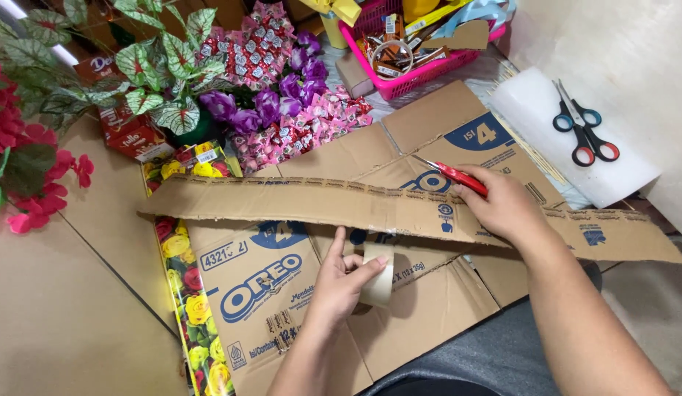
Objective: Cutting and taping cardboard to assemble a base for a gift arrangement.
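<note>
My left hand (pixel 342 281) grips a roll of brown packing tape (pixel 378 282) held upright over a flattened cardboard box (pixel 268 293). My right hand (pixel 502 205) holds a red-handled cutter (pixel 451 174), its blade pointing left over a long cardboard strip (pixel 282 198). The strip lies across the box from left to right, and the right wrist rests on it.
Two pairs of scissors (pixel 584 132) lie on a white foam sheet (pixel 568 139) at the right. A pink basket (pixel 414 66) of small items stands at the back. Artificial flowers and wrapped sweets (pixel 275 88) crowd the back left; flower-print wrap (pixel 187 293) lies along the box.
</note>
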